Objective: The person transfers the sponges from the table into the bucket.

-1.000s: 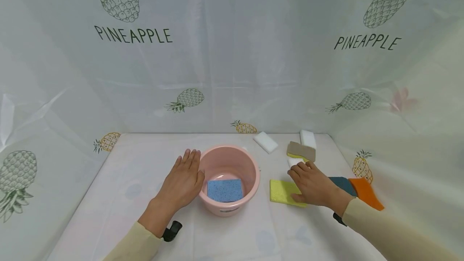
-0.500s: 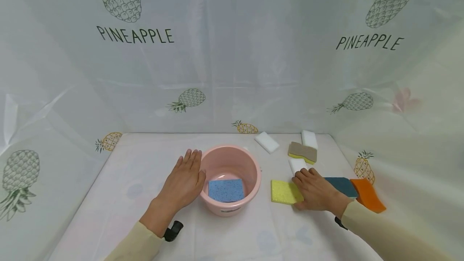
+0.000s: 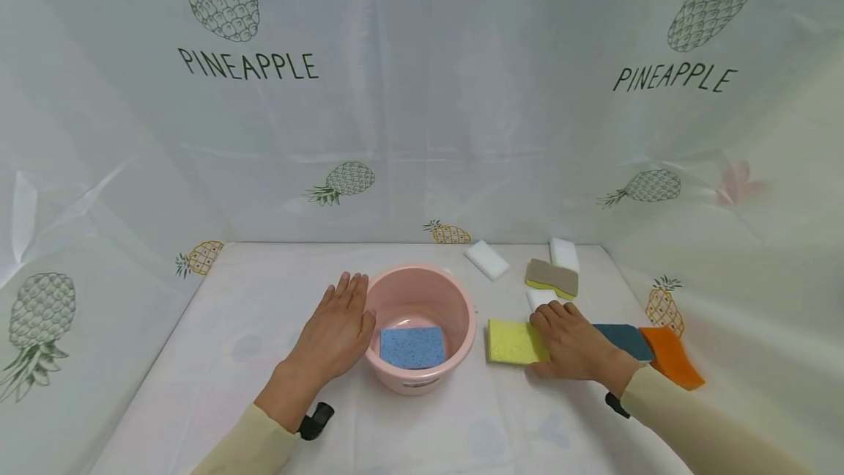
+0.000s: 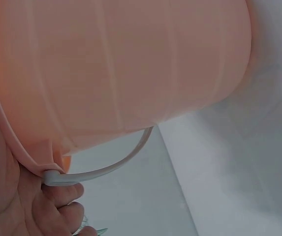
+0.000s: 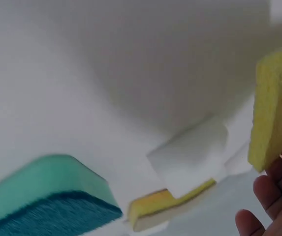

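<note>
My right hand [image 3: 570, 347] pinches a yellow sponge [image 3: 514, 341] by its right end, thumb on the near edge and fingers on the far one. In the right wrist view, the yellow sponge [image 5: 268, 113] looks tilted off the table, held between the fingertips. My left hand [image 3: 332, 328] lies flat with straight fingers against the left rim of a pink bucket [image 3: 404, 297]. A blue sponge [image 3: 412, 348] rests on the bucket's bottom. The left wrist view shows the bucket's grey handle [image 4: 111, 169] hanging beside my fingers.
Beyond my right hand lie a brown-and-yellow sponge [image 3: 552, 277] and white sponges [image 3: 486, 260], one [image 3: 563, 253] at the back and one [image 3: 541, 299] partly hidden. A dark blue-green sponge [image 3: 623, 341] and an orange one [image 3: 671, 358] sit to the right. A patterned curtain [image 3: 422, 94] encloses the table.
My right hand has closed its fingers on the yellow sponge, whose left end has risen slightly. My left hand stays at the bucket's rim.
</note>
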Available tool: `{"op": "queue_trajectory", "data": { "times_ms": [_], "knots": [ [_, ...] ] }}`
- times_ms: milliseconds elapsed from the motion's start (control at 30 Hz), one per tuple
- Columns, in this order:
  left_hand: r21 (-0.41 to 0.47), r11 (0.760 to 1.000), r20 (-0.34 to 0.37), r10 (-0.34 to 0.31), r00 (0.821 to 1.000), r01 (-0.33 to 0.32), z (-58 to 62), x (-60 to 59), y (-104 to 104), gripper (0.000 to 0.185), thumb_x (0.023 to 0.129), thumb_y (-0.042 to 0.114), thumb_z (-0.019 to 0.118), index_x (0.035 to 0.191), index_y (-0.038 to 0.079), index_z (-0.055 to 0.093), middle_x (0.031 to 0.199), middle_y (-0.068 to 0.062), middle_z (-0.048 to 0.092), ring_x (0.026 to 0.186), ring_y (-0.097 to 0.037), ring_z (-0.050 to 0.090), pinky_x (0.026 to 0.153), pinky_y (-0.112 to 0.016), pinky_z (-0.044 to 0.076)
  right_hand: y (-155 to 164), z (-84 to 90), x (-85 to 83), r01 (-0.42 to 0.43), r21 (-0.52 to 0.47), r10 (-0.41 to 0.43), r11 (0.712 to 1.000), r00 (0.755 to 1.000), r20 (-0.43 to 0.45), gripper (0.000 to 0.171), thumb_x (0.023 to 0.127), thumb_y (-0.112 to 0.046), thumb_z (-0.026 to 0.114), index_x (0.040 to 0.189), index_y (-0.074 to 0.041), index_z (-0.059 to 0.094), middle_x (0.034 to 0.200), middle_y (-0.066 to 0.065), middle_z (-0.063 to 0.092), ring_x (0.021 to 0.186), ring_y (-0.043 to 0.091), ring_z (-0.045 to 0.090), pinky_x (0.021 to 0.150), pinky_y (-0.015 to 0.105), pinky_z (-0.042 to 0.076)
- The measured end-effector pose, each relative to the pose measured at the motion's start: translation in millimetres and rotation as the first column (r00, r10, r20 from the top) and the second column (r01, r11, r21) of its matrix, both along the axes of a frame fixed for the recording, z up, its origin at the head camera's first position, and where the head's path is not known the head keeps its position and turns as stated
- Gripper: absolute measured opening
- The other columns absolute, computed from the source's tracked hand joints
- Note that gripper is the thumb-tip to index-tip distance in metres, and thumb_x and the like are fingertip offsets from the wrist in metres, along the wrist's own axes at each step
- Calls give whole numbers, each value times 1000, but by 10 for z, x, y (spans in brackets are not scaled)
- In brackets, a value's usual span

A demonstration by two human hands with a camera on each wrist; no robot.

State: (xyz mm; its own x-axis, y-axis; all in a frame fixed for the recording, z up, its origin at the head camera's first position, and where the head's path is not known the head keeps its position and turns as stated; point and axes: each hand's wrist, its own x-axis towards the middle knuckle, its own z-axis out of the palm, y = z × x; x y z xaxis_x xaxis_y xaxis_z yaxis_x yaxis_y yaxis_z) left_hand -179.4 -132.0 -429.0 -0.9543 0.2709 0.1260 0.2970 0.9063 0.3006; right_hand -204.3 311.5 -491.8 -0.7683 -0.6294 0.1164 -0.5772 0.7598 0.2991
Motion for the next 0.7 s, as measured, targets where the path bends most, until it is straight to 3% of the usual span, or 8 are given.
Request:
{"op": "queue_trajectory", "data": {
  "times_ms": [333, 700],
  "knots": [
    [16, 1000, 14, -5, 1000, 5, 10, 3, -7, 67, 112, 34, 43, 164, -5, 28, 171, -22, 30, 162, -37, 18, 132, -56, 19, -65, 334, -299, -49, -82, 30, 995, 974, -223, 79, 77, -62, 78, 116, 3, 57, 110, 18, 61, 102, 37, 56, 87, 51, 49],
    [-28, 1000, 1, -9, 1000, 9, 21, 3, -9, 67, 111, 35, 43, 164, -5, 28, 171, -22, 30, 162, -38, 18, 132, -57, 18, -219, 626, -465, -72, -113, 34, 991, 952, -303, 74, 76, -56, 77, 115, 4, 58, 108, 19, 62, 98, 38, 56, 84, 52, 50]
  ]
}}
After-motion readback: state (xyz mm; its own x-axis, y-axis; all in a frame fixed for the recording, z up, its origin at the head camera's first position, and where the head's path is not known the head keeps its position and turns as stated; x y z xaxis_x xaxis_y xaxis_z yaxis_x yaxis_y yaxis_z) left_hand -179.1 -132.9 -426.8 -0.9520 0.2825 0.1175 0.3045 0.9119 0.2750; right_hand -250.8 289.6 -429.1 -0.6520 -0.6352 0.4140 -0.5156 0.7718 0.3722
